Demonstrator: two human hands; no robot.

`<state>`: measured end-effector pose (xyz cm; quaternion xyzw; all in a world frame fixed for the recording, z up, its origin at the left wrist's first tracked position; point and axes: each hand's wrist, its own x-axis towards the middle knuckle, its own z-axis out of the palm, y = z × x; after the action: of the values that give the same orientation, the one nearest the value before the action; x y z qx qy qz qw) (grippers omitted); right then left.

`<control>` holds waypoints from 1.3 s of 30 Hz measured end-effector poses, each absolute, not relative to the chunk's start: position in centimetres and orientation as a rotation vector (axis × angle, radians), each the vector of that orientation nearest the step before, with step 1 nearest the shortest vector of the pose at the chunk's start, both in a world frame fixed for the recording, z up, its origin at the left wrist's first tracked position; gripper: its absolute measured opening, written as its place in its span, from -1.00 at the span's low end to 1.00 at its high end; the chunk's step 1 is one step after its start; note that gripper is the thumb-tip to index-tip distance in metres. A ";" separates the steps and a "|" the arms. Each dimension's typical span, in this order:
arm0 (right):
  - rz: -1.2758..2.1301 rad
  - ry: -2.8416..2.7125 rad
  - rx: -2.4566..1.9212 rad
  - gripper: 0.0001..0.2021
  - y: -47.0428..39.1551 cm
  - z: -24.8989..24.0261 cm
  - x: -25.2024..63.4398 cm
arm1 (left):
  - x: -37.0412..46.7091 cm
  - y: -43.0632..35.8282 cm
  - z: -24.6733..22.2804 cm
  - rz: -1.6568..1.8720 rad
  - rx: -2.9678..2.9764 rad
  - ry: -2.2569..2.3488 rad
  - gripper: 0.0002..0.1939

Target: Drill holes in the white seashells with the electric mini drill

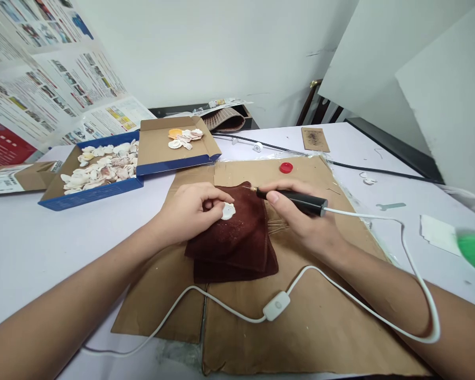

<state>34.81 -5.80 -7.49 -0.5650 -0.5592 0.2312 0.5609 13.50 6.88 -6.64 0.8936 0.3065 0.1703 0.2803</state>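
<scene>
My left hand (201, 210) pinches a small white seashell (228, 211) at its edge and rests it on a folded dark brown cloth (237, 245). A few small dark marks show on the shell's face. White dust specks lie on the cloth beside it. In my right hand (301, 211) is a black corded mini drill (304, 202), its brass tip and thin bit pointing left, above the cloth's far right corner. The bit is apart from the shell. A white cord (364, 215) runs from the drill's back end around my right forearm to an inline switch (277, 306).
Cardboard sheets (320, 316) lie under the cloth. A blue box (91, 195) of shells and its lid (154, 140) with several shells stand at the left back. Beyond the cloth are a red cap (285, 168), a black cable (364, 168) and a small wrench (391, 206).
</scene>
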 end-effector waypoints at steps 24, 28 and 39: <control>0.683 -1.238 -1.327 -0.65 -5.7 -8.2 34.2 | 14.1 5.9 -7.0 0.445 2.352 0.895 -0.86; 0.755 -1.212 -1.315 -0.62 -5.8 -8.2 34.2 | 14.0 5.9 -7.5 0.435 2.384 0.877 -0.86; 0.800 -1.212 -1.367 -0.73 -5.6 -6.9 33.4 | 14.1 6.0 -9.5 0.625 2.497 0.765 -0.66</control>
<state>33.43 -5.57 -6.87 -0.5758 -0.5106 0.3368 0.5425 14.10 5.96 -9.46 0.9058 0.2775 0.2267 0.2263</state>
